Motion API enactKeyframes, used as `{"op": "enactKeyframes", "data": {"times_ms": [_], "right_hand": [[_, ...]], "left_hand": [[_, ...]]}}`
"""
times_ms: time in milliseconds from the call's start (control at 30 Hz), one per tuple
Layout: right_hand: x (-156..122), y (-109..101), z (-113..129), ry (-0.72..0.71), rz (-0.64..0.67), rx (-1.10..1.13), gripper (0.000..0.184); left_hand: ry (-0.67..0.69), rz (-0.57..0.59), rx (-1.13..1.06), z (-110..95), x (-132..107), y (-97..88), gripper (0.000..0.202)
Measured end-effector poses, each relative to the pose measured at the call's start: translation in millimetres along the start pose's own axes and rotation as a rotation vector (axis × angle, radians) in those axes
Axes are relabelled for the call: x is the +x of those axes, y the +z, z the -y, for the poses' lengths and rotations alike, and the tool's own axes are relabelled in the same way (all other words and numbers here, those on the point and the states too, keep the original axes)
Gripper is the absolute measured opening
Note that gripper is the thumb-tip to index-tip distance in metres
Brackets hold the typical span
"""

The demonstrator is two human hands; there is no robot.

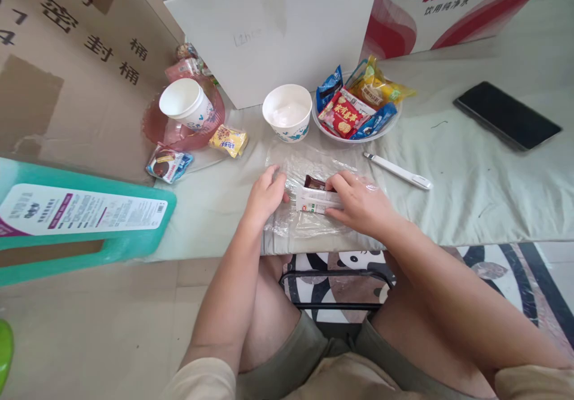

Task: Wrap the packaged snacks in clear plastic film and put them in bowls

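A clear plastic bag (309, 167) lies flat on the pale green cloth (470, 179) at the near edge. My left hand (265, 198) presses on the bag's left side with curled fingers. My right hand (359, 201) lies on the right side, fingers closed over a white snack packet (314, 201) inside or on the bag. A dark brown wrapper (314, 182) shows just behind the packet. Whether the packets are inside the bag I cannot tell.
Behind the bag stand a white paper bowl (287, 113) and a dish of wrapped snacks (356, 110). A white sealing stick (398, 171) lies to the right, a black phone (506, 115) further right. Left: a cup (185, 104) on a pink plate, loose snack packets (228, 140), a teal stool (81, 220).
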State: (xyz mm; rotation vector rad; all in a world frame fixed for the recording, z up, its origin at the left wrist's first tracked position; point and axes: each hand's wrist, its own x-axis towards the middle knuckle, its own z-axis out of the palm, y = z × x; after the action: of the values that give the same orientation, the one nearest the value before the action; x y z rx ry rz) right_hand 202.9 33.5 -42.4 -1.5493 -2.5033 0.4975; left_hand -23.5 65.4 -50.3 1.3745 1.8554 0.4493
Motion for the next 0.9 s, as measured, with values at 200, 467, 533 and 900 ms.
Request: {"op": "enactKeyframes", "data": {"times_ms": [200, 467, 533, 900], "right_hand": [[-18.1, 2.7, -6.6, -0.055, -0.143, 0.084, 0.034], [-40.5, -80.3, -0.7, -0.082, -0.317, 0.288, 0.024], [-19.9, -104.2, -8.8, 0.074, -0.420, 0.163, 0.023], [117.8, -85.7, -76.7, 0.082, -0.168, -0.277, 0.049]], "left_hand": [[0.029, 0.000, 0.205, -14.5, -4.7, 0.0, 0.064], [0.014, -0.022, 0.370, -16.9, 1.0, -0.8, 0.059], [0.021, -0.009, 0.356, -17.1, 1.2, -1.4, 0.060], [0.013, 0.009, 0.318, -19.5, 3.7, 0.5, 0.060]]}}
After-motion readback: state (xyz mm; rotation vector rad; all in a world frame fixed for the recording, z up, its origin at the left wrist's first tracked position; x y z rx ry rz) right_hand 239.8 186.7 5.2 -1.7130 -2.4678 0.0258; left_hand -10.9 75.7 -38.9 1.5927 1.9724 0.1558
